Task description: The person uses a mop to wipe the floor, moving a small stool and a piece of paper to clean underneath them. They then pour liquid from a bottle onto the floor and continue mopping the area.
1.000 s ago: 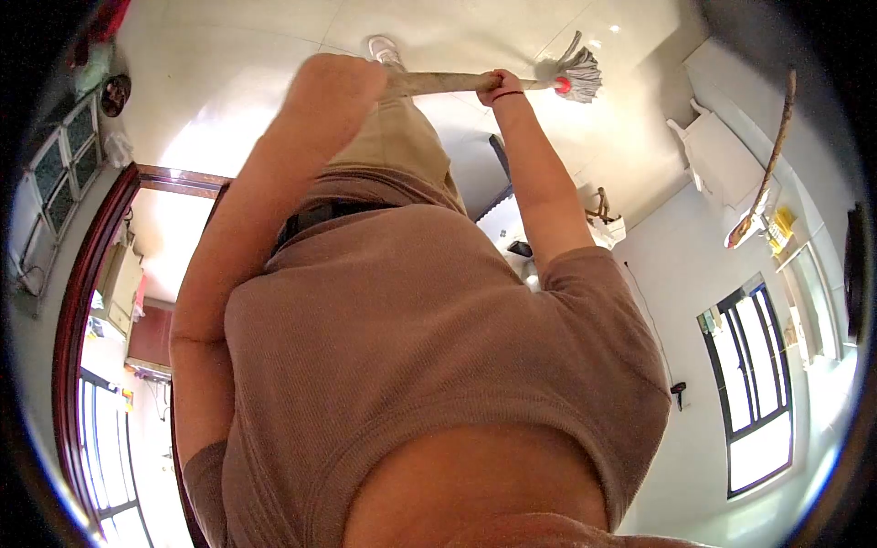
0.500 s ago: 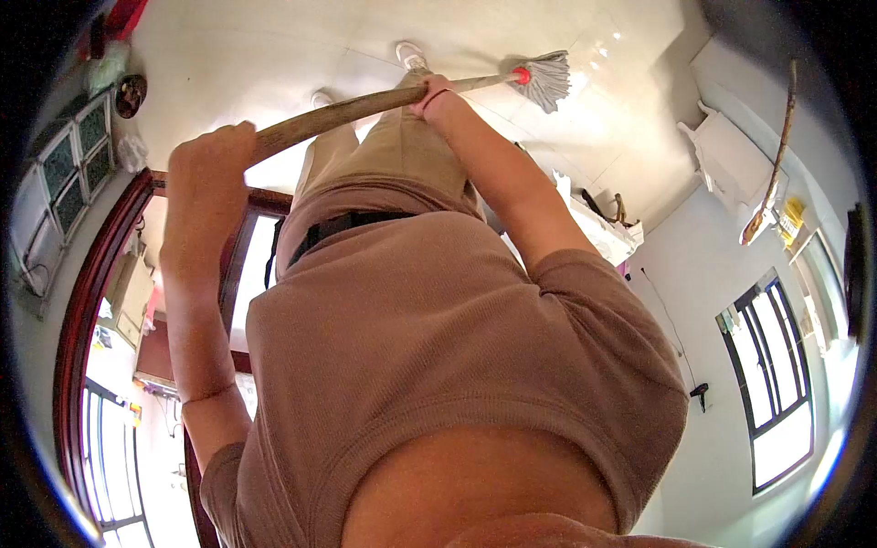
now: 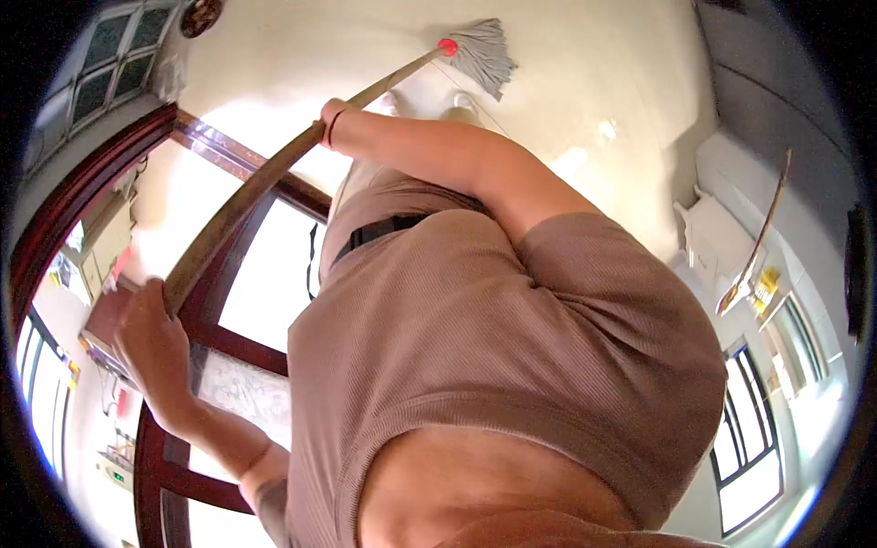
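Observation:
A mop with a long wooden handle [image 3: 242, 194] slants across the view, from the lower left up to a grey string mop head [image 3: 482, 60] with a red collar [image 3: 447, 47]. The mop head lies on the pale floor [image 3: 585, 64], beyond the feet. At the near end of the handle, my left hand [image 3: 153, 333] is closed around the wood, in front of the doorway. My right hand [image 3: 335, 121] grips the handle farther along, towards the mop head, and has a dark band at its wrist.
A dark red door frame [image 3: 87, 173] and a white-panelled door stand at the left. A round dark object [image 3: 199, 16] is at the top left. White furniture [image 3: 708, 224], a thin stick [image 3: 763, 228] and a barred window [image 3: 747, 438] are at the right.
The mop head has shifted left and farther away. My left hand has moved down and left in the view; my right hand has moved left. The handle now slants more steeply.

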The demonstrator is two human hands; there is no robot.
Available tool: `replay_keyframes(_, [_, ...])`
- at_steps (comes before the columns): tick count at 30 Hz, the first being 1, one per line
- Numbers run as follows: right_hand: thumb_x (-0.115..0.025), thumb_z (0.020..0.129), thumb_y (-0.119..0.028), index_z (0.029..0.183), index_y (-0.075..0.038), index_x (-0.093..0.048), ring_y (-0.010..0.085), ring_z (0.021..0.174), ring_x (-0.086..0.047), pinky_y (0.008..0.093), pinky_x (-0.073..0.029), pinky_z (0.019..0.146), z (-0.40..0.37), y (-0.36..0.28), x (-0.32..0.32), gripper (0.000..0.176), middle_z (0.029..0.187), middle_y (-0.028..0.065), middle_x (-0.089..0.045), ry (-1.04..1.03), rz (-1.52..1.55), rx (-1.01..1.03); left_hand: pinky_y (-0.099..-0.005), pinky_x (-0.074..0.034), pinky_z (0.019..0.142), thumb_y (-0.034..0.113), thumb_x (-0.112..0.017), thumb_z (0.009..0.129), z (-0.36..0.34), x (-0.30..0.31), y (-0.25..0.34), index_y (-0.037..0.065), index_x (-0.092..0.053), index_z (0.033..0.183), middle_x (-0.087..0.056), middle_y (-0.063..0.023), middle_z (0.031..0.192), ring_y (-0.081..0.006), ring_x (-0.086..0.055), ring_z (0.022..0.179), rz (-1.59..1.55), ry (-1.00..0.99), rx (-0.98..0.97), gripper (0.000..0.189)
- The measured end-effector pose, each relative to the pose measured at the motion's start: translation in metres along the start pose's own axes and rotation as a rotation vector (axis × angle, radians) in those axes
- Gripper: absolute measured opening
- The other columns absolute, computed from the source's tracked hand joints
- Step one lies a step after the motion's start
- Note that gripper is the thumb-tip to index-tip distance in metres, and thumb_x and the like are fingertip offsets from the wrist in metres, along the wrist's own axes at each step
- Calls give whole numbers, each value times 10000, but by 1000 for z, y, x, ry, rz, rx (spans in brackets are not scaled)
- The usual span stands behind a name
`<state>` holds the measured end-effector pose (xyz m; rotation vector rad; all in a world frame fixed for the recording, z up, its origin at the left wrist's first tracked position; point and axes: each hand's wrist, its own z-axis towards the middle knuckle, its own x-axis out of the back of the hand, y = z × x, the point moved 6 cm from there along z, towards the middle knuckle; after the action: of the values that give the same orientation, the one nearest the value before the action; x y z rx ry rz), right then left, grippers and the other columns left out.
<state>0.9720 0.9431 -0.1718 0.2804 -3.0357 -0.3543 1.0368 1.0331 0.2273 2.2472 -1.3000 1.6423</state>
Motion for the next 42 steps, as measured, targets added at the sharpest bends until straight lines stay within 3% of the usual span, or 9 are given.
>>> replay_keyframes(1, [-368, 831, -175, 893, 4, -407, 172, 535, -487, 280, -450, 446, -6, 18, -8, 194, 746, 106, -474, -2, -131, -16, -342, -452, 549, 48, -496, 734, -17, -4, -8, 67, -490, 762, -546, -94, 689, -235, -570, 638, 4, -36, 66, 34])
replay_keyframes(8, [-381, 790, -109, 861, -4, -454, 158, 544, -463, 274, -371, 436, 16, 105, -72, 146, 732, 99, -488, -251, -406, -29, -290, -460, 469, 106, -533, 739, -101, -35, -6, 106, -510, 746, -577, -10, 635, -132, -564, 533, 41, -120, 446, 24])
replay_keyframes(14, [-494, 638, -23, 538, -52, -479, 192, 416, -465, 306, -359, 373, -23, 134, -107, 105, 539, 94, -493, -541, -941, 137, -309, -432, 453, 103, -560, 677, -149, -28, -12, 101, -528, 728, -554, -31, 611, -178, -549, 511, 122, -62, 681, 60])
replay_keyframes(16, [-472, 722, -36, 834, 1, -491, 220, 511, -500, 336, -410, 387, -3, 177, -126, 119, 669, 128, -505, -265, -446, 90, -308, -454, 492, 81, -572, 649, -178, -25, -34, 106, -560, 764, -588, -17, 674, -178, -572, 565, 27, 29, 715, 119])
replay_keyframes(17, [-522, 645, -7, 743, 5, -478, 223, 439, -495, 331, -430, 417, -35, 173, -114, 108, 581, 121, -503, -338, -426, 59, -315, -465, 522, 70, -580, 632, -185, -16, -40, 95, -569, 775, -601, -36, 713, -187, -583, 601, 46, -16, 748, 146])
replay_keyframes(24, [-566, 645, 27, 763, 5, -455, 244, 558, -528, 378, -490, 532, -108, 112, -100, 164, 675, 122, -497, -559, -115, -13, -331, -463, 556, 68, -568, 638, -173, 5, -64, 69, -572, 780, -597, -75, 732, -233, -580, 632, 83, 168, 575, 141])
replay_keyframes(26, [-547, 658, 1, 686, 36, -474, 244, 510, -536, 371, -465, 403, -102, 72, -85, 86, 637, 141, -501, -507, 39, 67, -349, -449, 538, 70, -556, 638, -135, 3, -48, 73, -560, 779, -585, -87, 720, -257, -569, 625, 68, 164, 467, 141])
replay_keyframes(32, [-540, 696, -51, 733, -35, -435, 224, 537, -532, 346, -500, 513, 31, -67, -38, 113, 649, 91, -489, -411, 132, 159, -386, -423, 534, 36, -492, 672, -7, 18, 54, 52, -477, 683, -522, -110, 627, -300, -538, 613, 9, 143, 44, 25])
replay_keyframes(42, [-574, 682, -49, 806, -33, -470, 240, 580, -528, 397, -500, 525, -6, -249, 142, 162, 704, 95, -509, -379, 471, 199, -407, -419, 534, 62, -516, 658, 94, 115, 231, 83, -532, 758, -564, -115, 690, -305, -550, 618, 234, 235, -352, 104])
